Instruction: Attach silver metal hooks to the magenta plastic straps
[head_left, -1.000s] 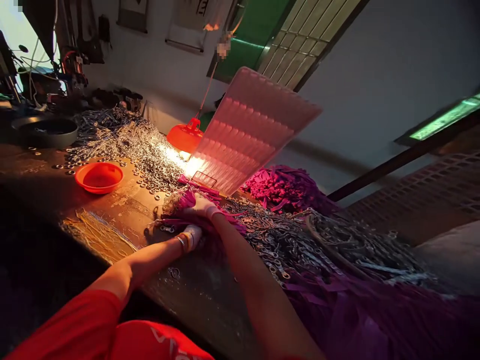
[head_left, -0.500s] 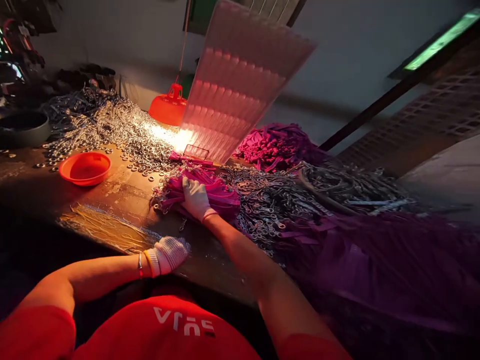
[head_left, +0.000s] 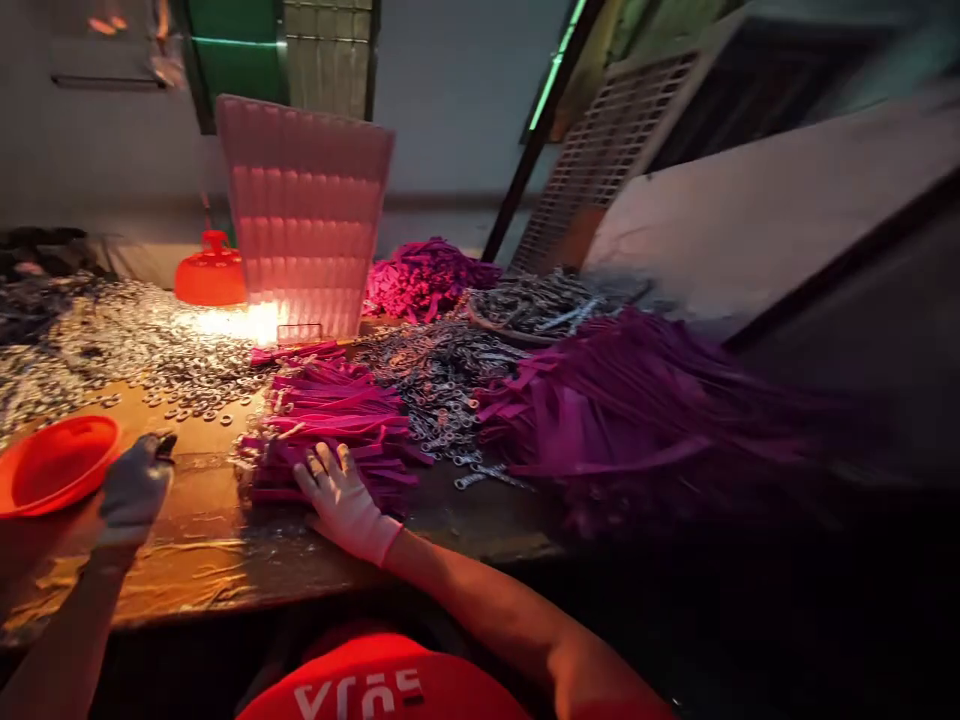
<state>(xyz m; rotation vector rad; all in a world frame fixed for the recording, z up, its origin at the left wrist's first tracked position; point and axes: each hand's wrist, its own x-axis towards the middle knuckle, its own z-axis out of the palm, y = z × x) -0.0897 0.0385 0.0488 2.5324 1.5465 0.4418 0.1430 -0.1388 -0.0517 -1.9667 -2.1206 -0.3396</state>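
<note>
My right hand (head_left: 345, 505), in a pale glove, lies with spread fingers on the near side of a stack of magenta straps (head_left: 337, 420). Small metal fittings show along the stack's left end. Beside an orange-red bowl (head_left: 64, 465), my left hand (head_left: 136, 492) is raised over the table, also gloved and slightly blurred. Its fingers are curled together, with something dark at the tips that I cannot make out.
Metal rings and fittings (head_left: 150, 330) are heaped under a red lamp (head_left: 212, 272). A translucent ribbed panel (head_left: 304, 220) stands behind the stack. More metal pieces (head_left: 442, 380) and a large magenta strap pile (head_left: 600, 410) lie to the right, another magenta pile (head_left: 424, 280) at the back.
My left hand has gone from the table's front edge forward and left to beside the bowl. My right hand has slid to the stack's near side, fingers now spread. The view has turned right.
</note>
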